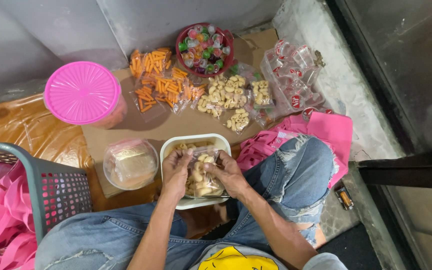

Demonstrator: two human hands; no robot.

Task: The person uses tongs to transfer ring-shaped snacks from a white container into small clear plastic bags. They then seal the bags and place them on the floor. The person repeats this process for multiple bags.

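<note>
My left hand (pixel 176 172) and my right hand (pixel 227 172) together hold a small clear bag of pale curled snack pieces (pixel 202 176) by its top edge. The bag hangs over a white rectangular tub (pixel 172 144) with more of the same snack in it. The tub rests on a cardboard sheet (pixel 126 127) between my knees. My fingers pinch the bag's mouth from both sides.
Filled bags of pale snacks (pixel 226 95) and orange sticks (pixel 160 82) lie ahead. A red bowl of coloured jelly cups (pixel 203 47), a pink-lidded container (pixel 82 92), a round clear tub (pixel 130 164), a grey basket of pink ribbon (pixel 51 185) and pink bags (pixel 326 130) surround me.
</note>
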